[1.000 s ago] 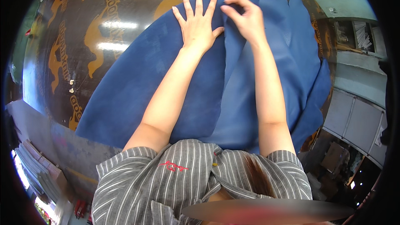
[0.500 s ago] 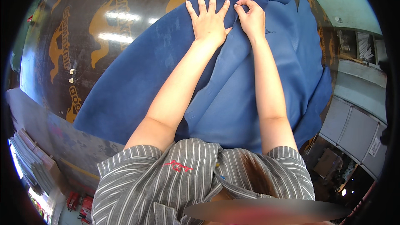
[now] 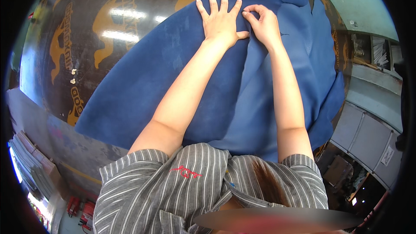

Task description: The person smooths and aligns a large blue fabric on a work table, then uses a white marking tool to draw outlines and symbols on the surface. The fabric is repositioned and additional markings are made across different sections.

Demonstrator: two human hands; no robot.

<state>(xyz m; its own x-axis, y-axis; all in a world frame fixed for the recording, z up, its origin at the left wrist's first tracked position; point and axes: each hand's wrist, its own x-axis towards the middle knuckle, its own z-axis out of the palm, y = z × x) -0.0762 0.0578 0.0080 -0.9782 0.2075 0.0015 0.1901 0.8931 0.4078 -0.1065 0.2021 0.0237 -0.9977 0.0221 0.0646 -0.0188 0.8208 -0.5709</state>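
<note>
A large blue leather hide [image 3: 160, 78] lies spread before me, its right part folded over in loose creases. My left hand [image 3: 219, 25] presses flat on the left part near the far edge, fingers spread. Just to the right, my right hand [image 3: 265, 24] pinches the folded flap [image 3: 253, 78] between thumb and fingers. The flap's free edge runs from that pinch down toward my body. A small dark tear or mark shows on the hide just right of my right wrist.
Under the hide is a dark brown, glossy board [image 3: 99, 17] with orange printed shapes. Shelves [image 3: 375, 52] and grey cabinet panels [image 3: 364, 121] stand along the right. At lower left are stacked sheets [image 3: 32, 160] and red equipment [image 3: 84, 210] on the floor.
My right hand has drawn the flap's edge to the right, so more of the darker layer beneath shows. My left hand stays flat, its thumb now spread wider.
</note>
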